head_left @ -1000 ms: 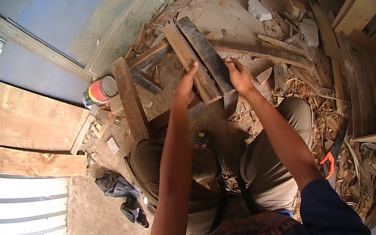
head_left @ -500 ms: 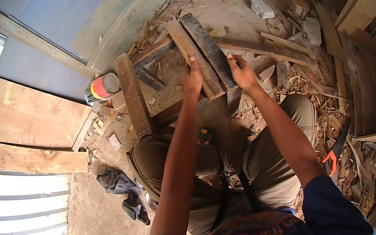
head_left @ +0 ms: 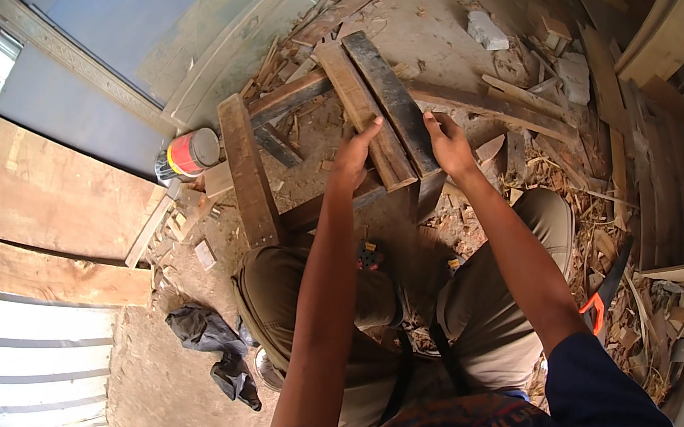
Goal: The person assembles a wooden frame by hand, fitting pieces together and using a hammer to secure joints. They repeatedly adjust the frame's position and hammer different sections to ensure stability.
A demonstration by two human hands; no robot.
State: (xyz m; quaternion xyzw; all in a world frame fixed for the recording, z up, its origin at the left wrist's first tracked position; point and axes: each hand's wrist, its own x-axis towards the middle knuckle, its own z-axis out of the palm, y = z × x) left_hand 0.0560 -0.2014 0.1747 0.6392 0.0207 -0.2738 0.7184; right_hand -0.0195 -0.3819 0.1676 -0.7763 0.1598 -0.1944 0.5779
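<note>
A rough wooden frame (head_left: 248, 171) of several slats lies on the dirt floor in front of my knees. My left hand (head_left: 355, 154) rests on the near end of a light slat (head_left: 360, 110), fingers curled over its edge. My right hand (head_left: 447, 145) grips the near end of the dark slat (head_left: 391, 100) beside it. Both slats lie side by side across the frame's cross pieces. My legs in olive trousers are bent below the frame.
A red and yellow can (head_left: 192, 153) lies left of the frame. Wood scraps and shavings (head_left: 544, 114) cover the floor to the right, with stacked boards (head_left: 679, 154) beyond. A dark cloth (head_left: 209, 342) lies lower left. An orange-handled saw (head_left: 600, 301) sits by my right knee.
My hands and the two slats have stayed together on the frame; the view has shifted slightly, and my right hand has closed more firmly on the dark slat's end.
</note>
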